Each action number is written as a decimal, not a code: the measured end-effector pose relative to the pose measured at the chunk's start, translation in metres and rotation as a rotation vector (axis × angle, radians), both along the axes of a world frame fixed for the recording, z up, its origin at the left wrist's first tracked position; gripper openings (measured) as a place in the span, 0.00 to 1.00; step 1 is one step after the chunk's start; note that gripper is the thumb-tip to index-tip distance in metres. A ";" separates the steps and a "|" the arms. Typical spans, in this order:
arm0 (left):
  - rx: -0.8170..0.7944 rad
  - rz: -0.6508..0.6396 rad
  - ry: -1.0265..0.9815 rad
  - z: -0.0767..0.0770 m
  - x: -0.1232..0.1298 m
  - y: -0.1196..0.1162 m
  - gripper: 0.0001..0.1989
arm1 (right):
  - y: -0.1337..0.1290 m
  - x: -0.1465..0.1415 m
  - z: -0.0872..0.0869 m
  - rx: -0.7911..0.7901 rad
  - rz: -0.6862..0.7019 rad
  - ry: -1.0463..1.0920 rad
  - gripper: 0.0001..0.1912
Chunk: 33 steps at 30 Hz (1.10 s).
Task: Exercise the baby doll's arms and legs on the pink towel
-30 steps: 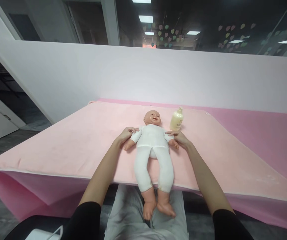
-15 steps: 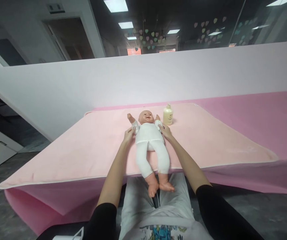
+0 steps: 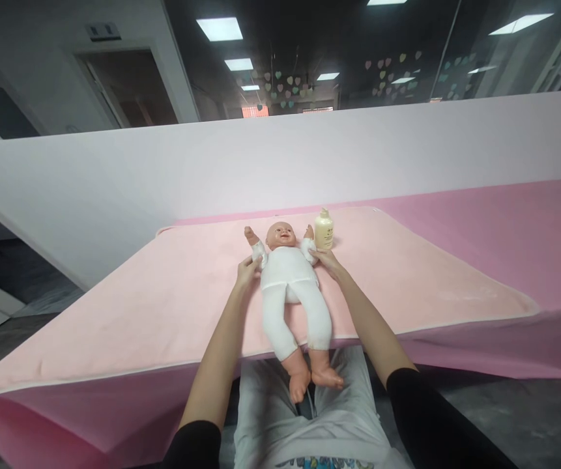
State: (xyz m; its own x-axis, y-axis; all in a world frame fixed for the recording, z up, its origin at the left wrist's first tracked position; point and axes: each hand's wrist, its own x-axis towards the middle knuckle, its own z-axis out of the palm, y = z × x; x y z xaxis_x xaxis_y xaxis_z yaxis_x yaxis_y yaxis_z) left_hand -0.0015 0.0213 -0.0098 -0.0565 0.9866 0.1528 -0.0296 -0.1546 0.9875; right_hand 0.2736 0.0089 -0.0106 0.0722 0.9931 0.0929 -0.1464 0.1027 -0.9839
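A baby doll [image 3: 288, 267] with a white cloth body lies face up on a peach towel [image 3: 192, 293], its feet reaching past the front edge of the table. My left hand [image 3: 248, 270] is closed on the doll's arm at the left of the view. On the other side, my right hand [image 3: 326, 258] grips the doll's other arm near the elbow. Both doll arms are bent upward beside its head. Just beyond my right hand, a pale yellow pump bottle [image 3: 324, 230] stands upright on the towel.
Pink cloth [image 3: 495, 228] covers the table under the towel and hangs over the front. A white low wall [image 3: 280, 163] runs behind the table, with dark glass above it. My legs [image 3: 260, 397] are close against the front edge.
The camera view has shifted slightly. Both hands stay on the doll's arms, and the arms have moved very little. The bottle has not moved on the towel.
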 end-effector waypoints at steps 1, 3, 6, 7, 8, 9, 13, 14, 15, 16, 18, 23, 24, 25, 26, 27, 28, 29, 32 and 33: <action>-0.003 -0.058 -0.052 0.002 -0.002 -0.001 0.22 | -0.002 0.004 0.002 -0.007 0.058 0.039 0.18; -0.022 -0.164 -0.105 0.004 -0.006 -0.002 0.23 | -0.005 0.010 0.005 -0.022 0.179 0.052 0.19; -0.076 -0.249 -0.126 0.004 -0.011 -0.003 0.21 | -0.006 0.017 0.004 -0.016 0.286 0.012 0.21; -0.086 -0.252 -0.126 0.004 -0.012 -0.003 0.20 | -0.005 0.018 0.003 -0.013 0.293 -0.001 0.21; -0.090 -0.245 -0.123 0.004 -0.013 -0.003 0.18 | -0.004 0.020 0.001 -0.010 0.287 -0.011 0.20; -0.092 -0.233 -0.118 0.004 -0.014 -0.003 0.15 | -0.002 0.020 0.000 -0.013 0.274 -0.019 0.17; -0.088 -0.208 -0.093 0.007 -0.018 -0.005 0.09 | 0.003 0.020 -0.004 -0.064 0.198 -0.021 0.10; -0.095 -0.214 -0.094 0.008 -0.019 -0.006 0.09 | 0.003 0.019 -0.003 -0.065 0.185 -0.011 0.10; -0.106 -0.228 -0.097 0.009 -0.020 -0.006 0.11 | 0.003 0.019 -0.003 -0.060 0.178 0.003 0.10; -0.116 -0.240 -0.103 0.009 -0.021 -0.006 0.14 | 0.002 0.019 -0.002 -0.044 0.176 0.022 0.11; -0.121 -0.255 -0.111 0.011 -0.022 -0.006 0.18 | 0.000 0.018 0.000 -0.002 0.185 0.058 0.16; -0.071 -0.202 -0.132 0.007 -0.010 0.001 0.18 | 0.001 0.014 0.003 0.019 0.168 0.045 0.17; -0.083 -0.145 -0.121 0.004 -0.006 0.003 0.19 | 0.002 0.012 0.003 0.003 0.135 0.014 0.15; -0.094 -0.073 -0.089 0.002 -0.002 0.005 0.19 | 0.004 0.009 0.002 -0.015 0.091 -0.026 0.14; -0.099 0.003 -0.037 -0.001 0.002 0.007 0.20 | 0.007 0.005 0.002 -0.035 0.036 -0.075 0.13; -0.094 0.070 0.027 -0.002 0.005 0.010 0.21 | 0.009 0.001 0.001 -0.054 -0.025 -0.132 0.13; -0.083 0.122 0.096 -0.004 0.006 0.011 0.22 | 0.012 -0.004 0.001 -0.072 -0.089 -0.192 0.12; -0.074 0.160 0.164 -0.004 0.007 0.013 0.23 | 0.014 -0.008 0.001 -0.085 -0.155 -0.255 0.11; -0.069 0.250 0.290 -0.004 0.007 0.015 0.25 | 0.016 -0.016 0.002 -0.085 -0.309 -0.425 0.10; -0.070 0.266 0.292 -0.004 0.006 0.015 0.25 | 0.015 -0.016 0.003 -0.078 -0.327 -0.453 0.10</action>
State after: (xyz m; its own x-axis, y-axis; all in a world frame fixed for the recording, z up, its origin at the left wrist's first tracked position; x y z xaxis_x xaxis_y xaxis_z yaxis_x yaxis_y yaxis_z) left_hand 0.0046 0.0363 -0.0138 -0.2759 0.9520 0.1328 0.2860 -0.0506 0.9569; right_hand 0.2575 0.0244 -0.0080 0.3470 0.9310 0.1130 0.3195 -0.0040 -0.9476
